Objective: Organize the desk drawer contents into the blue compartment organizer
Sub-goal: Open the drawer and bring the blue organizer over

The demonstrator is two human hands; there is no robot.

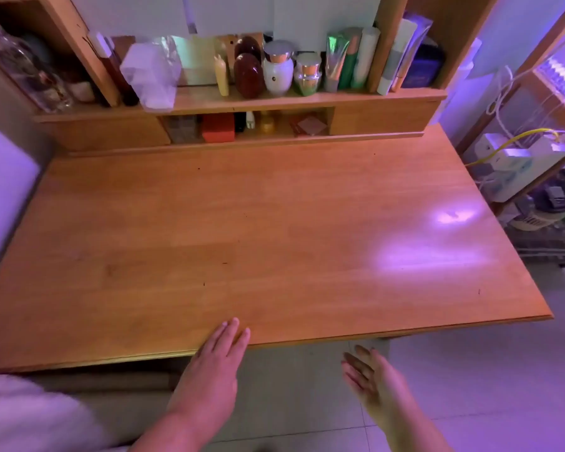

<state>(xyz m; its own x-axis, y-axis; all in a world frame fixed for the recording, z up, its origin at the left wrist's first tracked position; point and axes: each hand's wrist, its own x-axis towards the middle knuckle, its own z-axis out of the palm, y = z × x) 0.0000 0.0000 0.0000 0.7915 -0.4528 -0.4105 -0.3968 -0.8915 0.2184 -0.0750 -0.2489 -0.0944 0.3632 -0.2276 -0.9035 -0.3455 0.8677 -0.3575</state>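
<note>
Both grips slack (fingers straight) above desk (pixel 274 223)

Jars (pixel 276 71) on shelf (pixel 307 97) behind desk (pixel 274 223), seemingly upright.

wooden desk (pixel 274 230), flat, bare top

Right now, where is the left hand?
In the head view, the left hand lies flat at lower centre, fingertips on the wooden desk's near edge, left of the right hand.
</note>
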